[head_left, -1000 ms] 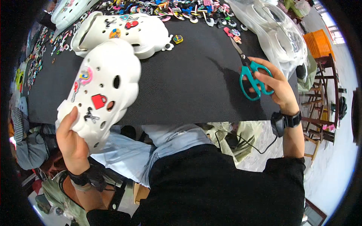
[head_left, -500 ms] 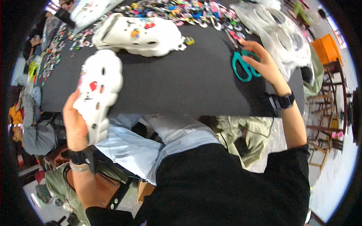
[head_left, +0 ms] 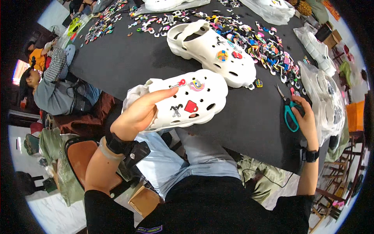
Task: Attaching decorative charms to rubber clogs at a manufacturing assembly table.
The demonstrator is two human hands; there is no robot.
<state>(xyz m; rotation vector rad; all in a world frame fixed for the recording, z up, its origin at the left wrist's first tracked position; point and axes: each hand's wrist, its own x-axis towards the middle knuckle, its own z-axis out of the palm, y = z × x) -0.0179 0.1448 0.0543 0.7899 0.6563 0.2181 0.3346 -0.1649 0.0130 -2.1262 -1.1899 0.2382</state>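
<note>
My left hand (head_left: 134, 116) grips a white clog (head_left: 200, 102) at its heel end, thumb on the upper. Its toe points right. A red guitar charm, a rainbow-coloured charm, a red bag-shaped charm and a black-and-white figure sit on it. Just beyond, a second white clog (head_left: 212, 45) with several charms rests on the dark table (head_left: 249, 124). My right hand (head_left: 306, 119) has thumb and forefinger apart beside the teal-handled scissors (head_left: 290, 117); they overlap one handle, and whether they touch it I cannot tell. A small yellow crown charm (head_left: 258, 83) lies by the second clog's toe.
Loose charms (head_left: 269, 50) cover much of the table's far part. White clogs in clear plastic (head_left: 327, 97) line the right edge, with another bagged pair (head_left: 269, 9) at the back. A person in grey (head_left: 58, 97) sits at the left. An orange crate (head_left: 355, 117) stands at the right.
The held clog has turned from toe-up to toe-right, its charms now showing more fully. The whole view has swung round. My right hand stays by the scissors.
</note>
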